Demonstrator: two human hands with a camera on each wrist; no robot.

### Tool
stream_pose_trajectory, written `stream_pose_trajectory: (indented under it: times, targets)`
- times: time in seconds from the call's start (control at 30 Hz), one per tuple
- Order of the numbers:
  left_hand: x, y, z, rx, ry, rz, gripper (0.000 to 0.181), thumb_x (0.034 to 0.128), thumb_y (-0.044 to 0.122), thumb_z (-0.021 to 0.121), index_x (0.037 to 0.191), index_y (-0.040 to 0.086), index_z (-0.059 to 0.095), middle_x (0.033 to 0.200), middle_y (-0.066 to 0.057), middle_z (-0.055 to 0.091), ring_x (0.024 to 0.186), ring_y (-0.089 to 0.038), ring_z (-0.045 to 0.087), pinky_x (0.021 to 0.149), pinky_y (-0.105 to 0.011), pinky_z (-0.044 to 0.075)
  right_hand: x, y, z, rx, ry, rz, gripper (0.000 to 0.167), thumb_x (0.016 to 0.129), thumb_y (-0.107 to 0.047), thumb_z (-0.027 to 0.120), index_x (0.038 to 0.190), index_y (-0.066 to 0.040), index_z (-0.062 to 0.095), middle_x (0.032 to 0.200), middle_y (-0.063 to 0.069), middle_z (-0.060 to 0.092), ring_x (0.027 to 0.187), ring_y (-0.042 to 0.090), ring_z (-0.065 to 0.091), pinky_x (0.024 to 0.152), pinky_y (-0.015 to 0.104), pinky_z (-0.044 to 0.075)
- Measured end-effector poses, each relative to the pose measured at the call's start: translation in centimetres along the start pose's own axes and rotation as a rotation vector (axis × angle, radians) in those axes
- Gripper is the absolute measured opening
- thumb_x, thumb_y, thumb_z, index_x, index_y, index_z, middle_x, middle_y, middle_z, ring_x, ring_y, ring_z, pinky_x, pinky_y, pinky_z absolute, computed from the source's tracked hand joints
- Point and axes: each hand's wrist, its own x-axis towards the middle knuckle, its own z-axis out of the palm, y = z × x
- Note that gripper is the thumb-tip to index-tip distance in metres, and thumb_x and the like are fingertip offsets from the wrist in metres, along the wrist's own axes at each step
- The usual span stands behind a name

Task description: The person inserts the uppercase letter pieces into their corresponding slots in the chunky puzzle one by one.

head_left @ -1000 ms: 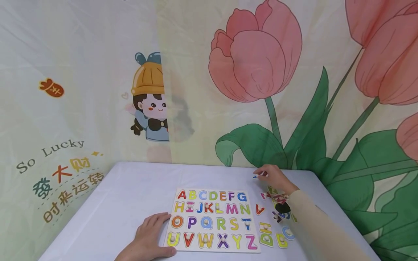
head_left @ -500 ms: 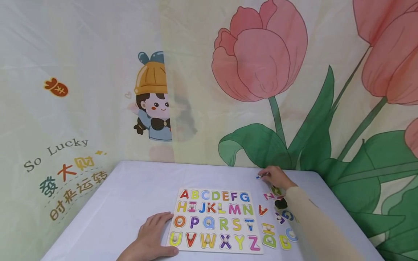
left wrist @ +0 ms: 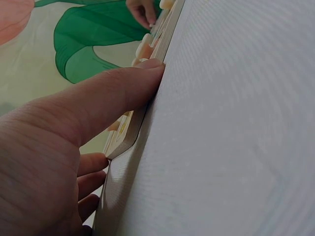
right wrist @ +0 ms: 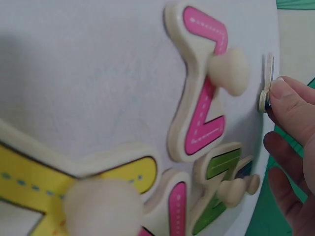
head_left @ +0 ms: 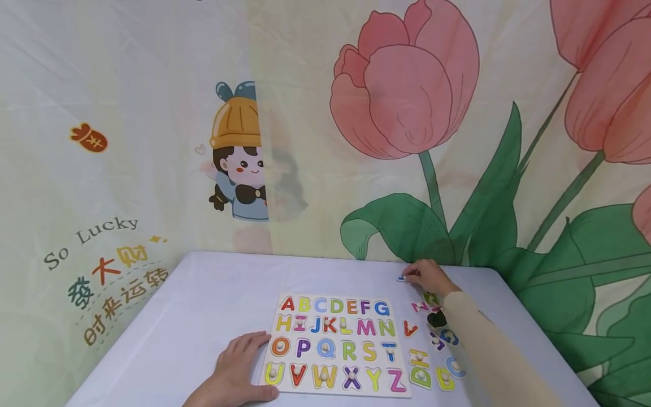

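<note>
In the head view, a white alphabet board [head_left: 335, 391] with coloured letters lies on the table. Several of its letters have round knobs. At its near-left corner is my left hand [head_left: 231, 364], fingers touching the left side and thumb against the near edge; the left wrist view shows the thumb [left wrist: 123, 88] along that edge. Beyond the board's far-right corner, my right hand [head_left: 427, 276] pinches a small blue letter piece [head_left: 400, 278] at the table surface. The right wrist view shows this letter piece [right wrist: 267, 86] nearly edge-on, so which letter it is cannot be told.
Loose knobbed letters lie right of the board: a red V-shaped one [head_left: 409, 329], a yellow H-shaped one [head_left: 419, 356], a green D [head_left: 420, 377], a yellow B [head_left: 445, 379] and a pink Z-shaped one [right wrist: 199, 93]. The right sleeve covers part of the pile. A tulip-printed cloth [head_left: 305, 113] hangs behind the table.
The blue letter piece has tipped flatter and come down to the table under my right hand. The head view has shifted slightly. My left hand stays at the board's corner.
</note>
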Motion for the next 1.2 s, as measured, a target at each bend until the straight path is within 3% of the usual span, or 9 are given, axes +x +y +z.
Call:
stream_pose_trajectory:
  times: [0.2, 0.4, 0.63, 0.97, 1.2]
  targets:
    - [0.1, 0.0, 0.0, 0.008, 0.002, -0.003, 0.113, 0.0612, 0.065, 0.096, 0.153, 0.017, 0.051, 0.158, -0.008, 0.047, 0.144, -0.039, 0.039, 0.115, -0.073, 0.033, -0.5, -0.8, -0.3, -0.042, 0.023, -0.066, 0.012, 0.098, -0.010, 0.077, 0.108, -0.008, 0.083, 0.101, 0.002, 0.077, 0.088, 0.017, 0.066, 0.081, 0.037, 0.061]
    - [0.2, 0.0, 0.1, 0.014, 0.001, -0.008, 0.114, 0.0608, 0.066, 0.096, 0.153, 0.017, 0.051, 0.159, -0.008, 0.047, 0.144, -0.039, 0.038, 0.116, -0.073, 0.032, -1.8, -3.2, 0.3, -0.038, 0.034, -0.099, 0.009, 0.095, -0.013, 0.081, 0.104, -0.011, 0.084, 0.093, -0.005, 0.076, 0.081, 0.012, 0.065, 0.073, 0.030, 0.059]
    - [0.1, -0.1, 0.1, 0.017, 0.004, 0.003, 0.114, 0.0609, 0.065, 0.096, 0.153, 0.016, 0.051, 0.159, -0.008, 0.046, 0.144, -0.040, 0.038, 0.115, -0.074, 0.033, -3.8, -7.6, 2.3, -0.014, 0.026, -0.086, 0.010, 0.094, -0.019, 0.084, 0.104, -0.018, 0.084, 0.093, -0.009, 0.071, 0.082, 0.011, 0.059, 0.071, 0.026, 0.053]
    - [0.1, 0.0, 0.2, 0.013, 0.009, 0.014, 0.114, 0.0606, 0.065, 0.096, 0.152, 0.015, 0.051, 0.158, -0.008, 0.047, 0.143, -0.040, 0.039, 0.114, -0.075, 0.034, -6.0, -13.1, 5.7, 0.016, -0.004, -0.221, 0.009, 0.094, -0.019, 0.083, 0.102, -0.016, 0.085, 0.087, -0.013, 0.069, 0.075, 0.007, 0.055, 0.065, 0.024, 0.050]
    - [0.0, -0.1, 0.2, 0.025, 0.027, 0.032, 0.113, 0.0602, 0.065, 0.096, 0.152, 0.015, 0.052, 0.157, -0.008, 0.048, 0.143, -0.039, 0.040, 0.114, -0.074, 0.034, -6.8, -16.4, 7.9, 0.010, -0.017, -0.238, 0.010, 0.092, -0.025, 0.085, 0.100, -0.018, 0.085, 0.085, -0.015, 0.068, 0.072, 0.006, 0.054, 0.063, 0.023, 0.048]
